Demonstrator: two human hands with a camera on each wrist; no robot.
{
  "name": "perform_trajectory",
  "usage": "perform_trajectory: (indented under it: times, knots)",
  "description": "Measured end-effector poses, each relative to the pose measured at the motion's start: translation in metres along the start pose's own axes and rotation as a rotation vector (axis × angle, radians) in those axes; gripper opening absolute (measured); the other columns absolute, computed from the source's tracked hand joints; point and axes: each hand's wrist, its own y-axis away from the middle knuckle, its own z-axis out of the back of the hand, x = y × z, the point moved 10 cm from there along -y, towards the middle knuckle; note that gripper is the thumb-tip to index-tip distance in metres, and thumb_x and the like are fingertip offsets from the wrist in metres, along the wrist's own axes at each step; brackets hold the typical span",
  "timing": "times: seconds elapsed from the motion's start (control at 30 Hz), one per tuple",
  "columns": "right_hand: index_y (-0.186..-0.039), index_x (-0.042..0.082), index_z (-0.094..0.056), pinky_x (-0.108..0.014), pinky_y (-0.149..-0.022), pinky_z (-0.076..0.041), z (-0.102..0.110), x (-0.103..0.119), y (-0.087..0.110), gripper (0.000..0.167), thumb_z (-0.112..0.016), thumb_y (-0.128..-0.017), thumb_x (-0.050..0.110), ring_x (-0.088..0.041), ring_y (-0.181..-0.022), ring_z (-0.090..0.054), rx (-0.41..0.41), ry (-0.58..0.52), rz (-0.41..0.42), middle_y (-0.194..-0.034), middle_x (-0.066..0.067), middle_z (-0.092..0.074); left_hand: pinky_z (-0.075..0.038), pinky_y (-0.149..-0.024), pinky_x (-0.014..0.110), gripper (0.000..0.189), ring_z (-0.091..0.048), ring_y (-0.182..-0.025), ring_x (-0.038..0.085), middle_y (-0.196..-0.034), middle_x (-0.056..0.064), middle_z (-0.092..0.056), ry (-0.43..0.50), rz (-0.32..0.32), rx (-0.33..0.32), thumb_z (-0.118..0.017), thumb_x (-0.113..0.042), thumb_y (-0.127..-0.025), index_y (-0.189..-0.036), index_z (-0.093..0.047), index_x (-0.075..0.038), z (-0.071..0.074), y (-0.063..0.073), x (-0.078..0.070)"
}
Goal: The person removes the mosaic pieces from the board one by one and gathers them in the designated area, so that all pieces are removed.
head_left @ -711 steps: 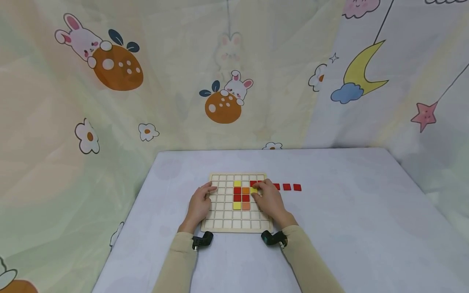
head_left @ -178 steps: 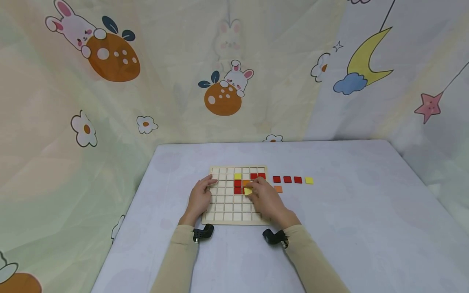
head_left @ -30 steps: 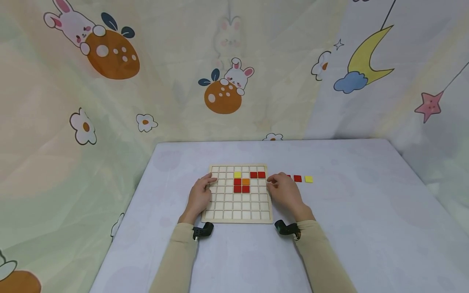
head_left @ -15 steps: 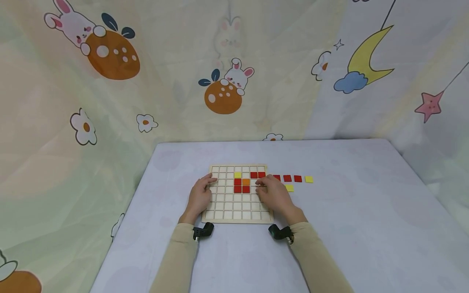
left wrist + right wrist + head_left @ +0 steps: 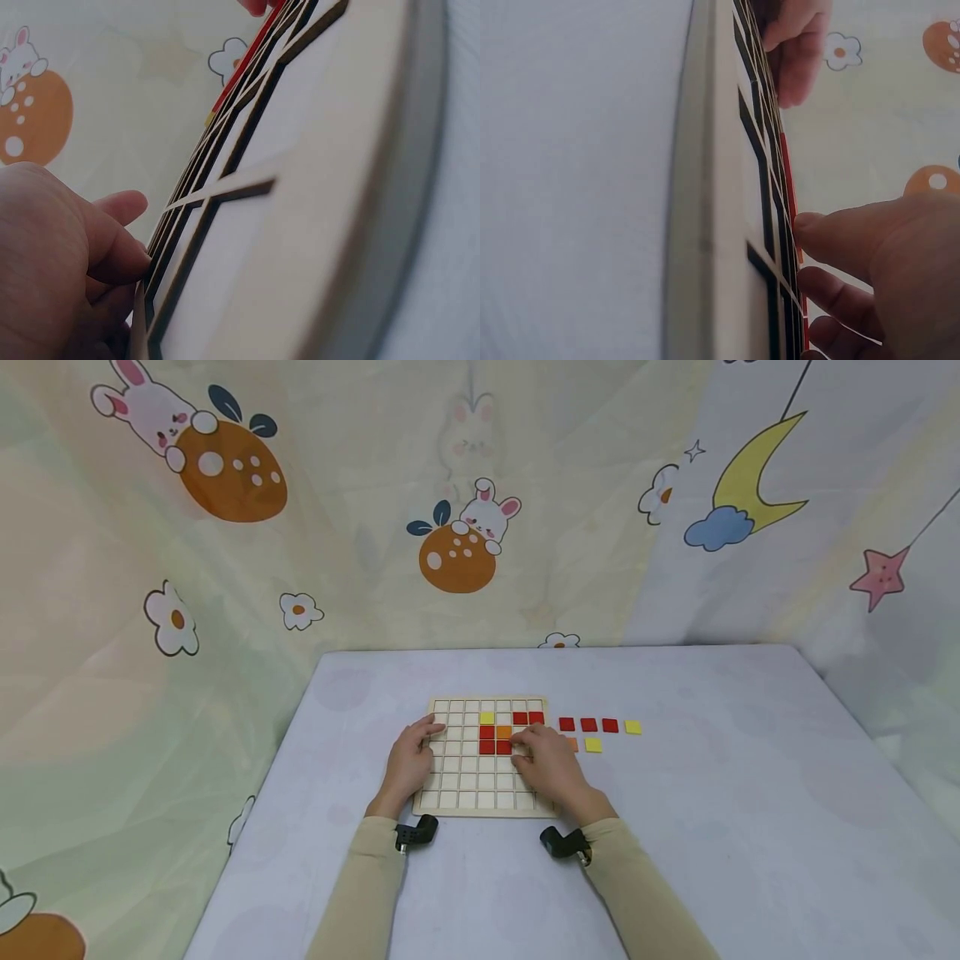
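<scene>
A pale wooden grid board [image 5: 480, 803] lies on the table. My left hand [image 5: 410, 767] rests along its left edge, fingertips touching the frame. On the grid sit a yellow tile [image 5: 487, 717], an orange tile [image 5: 504, 732] and several red tiles [image 5: 487, 747], two of them in the upper right. My right hand [image 5: 553, 767] is over the board's right half, its thumb and forefinger beside the red tile [image 5: 503, 747] below the orange one. In the right wrist view the thumb [image 5: 832, 238] and forefinger stand apart at the board's surface; whether they grip a tile is unclear.
Right of the board three loose red tiles [image 5: 588, 725] and a yellow tile [image 5: 633, 727] form a row. Nearer lie another yellow tile [image 5: 593, 746] and an orange tile [image 5: 574, 745], partly hidden by my right hand. A patterned cloth [image 5: 360, 527] hangs behind the table.
Over the last second my right hand has moved left onto the board, uncovering a yellow tile on the table. Since the oldest frame, two yellow tiles and an orange one have left the grid.
</scene>
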Motion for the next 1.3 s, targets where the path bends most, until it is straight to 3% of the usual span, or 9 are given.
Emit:
perform_trajectory:
  times: [0.63,0.93,1.3]
  knots:
    - [-0.121,0.015,-0.068,-0.042,-0.097,-0.047,-0.009,0.000,-0.001,0.035,-0.071,-0.089,0.029,-0.021,-0.110,-0.054,0.025,0.052,-0.029,-0.117,-0.003,-0.060,-0.015,-0.125,0.035,0.045,-0.030,-0.144,0.026,-0.150,0.004,-0.045,0.001,-0.016,0.002,-0.038,0.006,-0.094,-0.127,-0.065,-0.009,0.001,0.001,-0.001]
    - [-0.120,0.016,-0.067,-0.045,-0.104,-0.046,-0.008,0.001,-0.001,0.034,-0.073,-0.088,0.028,-0.022,-0.115,-0.052,0.002,0.010,-0.045,-0.119,-0.002,-0.061,-0.014,-0.125,0.033,0.046,-0.030,-0.144,0.025,-0.150,0.004,-0.045,-0.006,-0.015,0.000,-0.038,0.007,-0.092,-0.126,-0.066,-0.009,-0.001,0.000,-0.002]
    - [-0.118,0.016,-0.066,-0.038,-0.097,-0.052,-0.011,0.004,-0.002,0.032,-0.075,-0.087,0.019,-0.019,-0.107,-0.056,-0.024,-0.075,-0.037,-0.117,0.001,-0.062,-0.014,-0.125,0.034,0.047,-0.030,-0.144,0.025,-0.150,0.004,-0.045,-0.009,-0.025,0.000,-0.039,0.008,-0.092,-0.126,-0.066,-0.009,-0.001,-0.002,-0.001]
